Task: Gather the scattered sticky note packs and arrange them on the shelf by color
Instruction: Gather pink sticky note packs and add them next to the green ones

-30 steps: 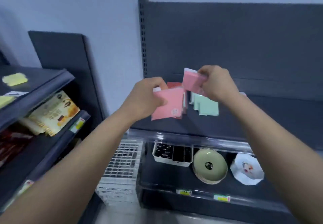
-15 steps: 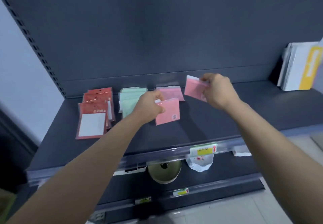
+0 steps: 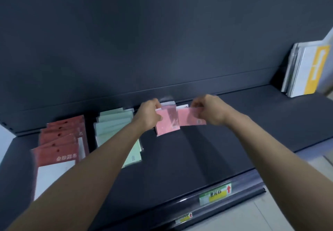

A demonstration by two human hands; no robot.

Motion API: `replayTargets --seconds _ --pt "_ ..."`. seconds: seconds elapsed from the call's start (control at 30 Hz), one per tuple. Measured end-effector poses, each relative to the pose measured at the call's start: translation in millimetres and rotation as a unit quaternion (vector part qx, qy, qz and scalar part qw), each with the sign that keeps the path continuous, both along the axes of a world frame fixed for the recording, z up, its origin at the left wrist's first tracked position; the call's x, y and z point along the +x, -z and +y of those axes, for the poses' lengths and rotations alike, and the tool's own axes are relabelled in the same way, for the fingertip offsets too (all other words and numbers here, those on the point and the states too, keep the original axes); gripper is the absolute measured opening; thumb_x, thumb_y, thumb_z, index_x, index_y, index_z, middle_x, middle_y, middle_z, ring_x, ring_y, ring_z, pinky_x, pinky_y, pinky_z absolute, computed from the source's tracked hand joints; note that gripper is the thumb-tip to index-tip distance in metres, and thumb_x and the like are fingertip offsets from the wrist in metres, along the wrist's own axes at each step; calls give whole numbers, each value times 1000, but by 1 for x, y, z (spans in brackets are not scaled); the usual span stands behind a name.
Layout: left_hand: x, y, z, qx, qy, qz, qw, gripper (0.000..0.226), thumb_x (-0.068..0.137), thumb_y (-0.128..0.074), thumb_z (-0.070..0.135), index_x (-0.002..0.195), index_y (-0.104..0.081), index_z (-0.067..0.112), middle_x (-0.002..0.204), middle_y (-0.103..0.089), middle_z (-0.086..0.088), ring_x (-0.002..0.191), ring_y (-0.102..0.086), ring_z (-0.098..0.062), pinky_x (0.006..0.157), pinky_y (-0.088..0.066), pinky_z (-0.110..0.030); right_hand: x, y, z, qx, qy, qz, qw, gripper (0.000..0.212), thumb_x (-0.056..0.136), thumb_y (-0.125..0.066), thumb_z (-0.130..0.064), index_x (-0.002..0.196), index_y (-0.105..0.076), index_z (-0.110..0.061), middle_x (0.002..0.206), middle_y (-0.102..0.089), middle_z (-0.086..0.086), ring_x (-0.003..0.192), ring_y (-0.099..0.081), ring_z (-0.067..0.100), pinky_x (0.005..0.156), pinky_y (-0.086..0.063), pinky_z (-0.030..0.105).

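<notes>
On the flat dark grey metal shelf [image 3: 198, 151], both hands are busy at the back, near the dark upright back panel [image 3: 162, 41]. The left hand [image 3: 149, 115] has its fingers curled and pinches the upper left edge of a pale pink, plastic-wrapped sticky note pack [image 3: 166, 124]. This pack hangs to the right of and below the hand, with its lower edge low over the shelf. Motion blur makes it hard to say whether it touches the surface. The right hand [image 3: 210, 111] is also curled and grips a second pink wrapped pack [image 3: 189, 119] by its right end. The second pack reaches out to the left of that hand, and its left edge meets or slightly overlaps the first pack. Just behind the two held packs, more pale packs [image 3: 168, 104] stand by the back panel, partly hidden by the fingers.

Left of the left forearm lies a fanned stack of mint green sticky note packs [image 3: 115, 124], partly covered by the arm. Further left, a row of dark red packs with white lower halves [image 3: 61, 140] overlap one another, apart from the green stack. At the far right end of the shelf, white and yellow flat folders [image 3: 306, 68] lean upright. A green and yellow price label with a red arrow [image 3: 215, 193] sits in the shelf's front rail.
</notes>
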State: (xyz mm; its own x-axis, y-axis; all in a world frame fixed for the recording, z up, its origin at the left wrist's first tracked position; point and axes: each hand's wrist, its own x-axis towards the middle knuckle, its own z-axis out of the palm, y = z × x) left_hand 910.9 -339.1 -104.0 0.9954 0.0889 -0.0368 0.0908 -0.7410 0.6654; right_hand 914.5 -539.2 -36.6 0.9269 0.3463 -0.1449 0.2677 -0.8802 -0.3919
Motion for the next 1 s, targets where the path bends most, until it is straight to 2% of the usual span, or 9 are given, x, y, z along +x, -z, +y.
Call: replayTargets --seconds 0.17,0.27,0.33,0.4,0.5,0.6,0.77,1.0 --pt "26 5 10 14 22 -1 1000 25 77 -72 7 99 -60 10 105 -62 -7 78 -55 -20 63 -39 -25 23 22 24 -36 -38 66 996 21 86 -59 -12 105 -67 -15 92 -58 2 85 -52 17 70 -38 23" --pt "30 9 15 -1 21 8 1000 27 76 -74 8 100 -62 9 104 -62 -7 73 -54 -18 62 -40 -25 29 37 36 -44 -47 90 994 18 85 -60 -15 102 -67 -18 92 -57 1 85 -53 18 70 -39 22" --pt "30 12 17 1 22 8 1000 27 78 -73 8 103 -63 9 108 -62 -8 76 -53 -17 67 -41 -24 33 48 42 -47 -38 82 995 16 85 -60 -16 99 -65 -16 95 -59 5 84 -52 19 69 -37 22" --pt "25 11 18 8 19 -1 1000 26 81 -68 4 107 -64 7 111 -63 -9 85 -55 -17 74 -42 -24 36 56 46 -49 -18 62 997 16 85 -60 -17 101 -61 -12 105 -63 10 87 -55 25 68 -38 24" --pt "13 2 18 36 -4 -28 999 21 87 -57 2 106 -63 7 110 -63 -10 98 -59 -23 86 -47 -31 38 58 47 -84 1 13 996 31 85 -63 -20 112 -52 -7 114 -59 14 101 -58 32 70 -38 28" --pt "-4 -18 18 59 -28 -57 996 20 87 -53 4 103 -64 9 106 -64 -6 99 -59 -24 89 -47 -34 39 44 53 -96 -18 -63 993 29 87 -62 -20 110 -56 -4 116 -59 15 105 -56 33 73 -41 30" --pt "-56 -67 19 112 -62 -119 985 20 87 -58 8 106 -63 8 106 -63 -8 97 -59 -25 87 -47 -36 16 -9 69 -49 -123 -169 977 27 91 -56 -21 114 -58 -6 113 -60 15 108 -54 36 79 -42 34" --pt "-170 -132 24 242 -168 -193 936 25 86 -61 12 111 -61 13 104 -61 -5 98 -58 -28 89 -45 -44 -58 -82 98 20 -306 -264 915 31 95 -53 -30 119 -57 -12 115 -59 9 110 -50 31 90 -40 39"
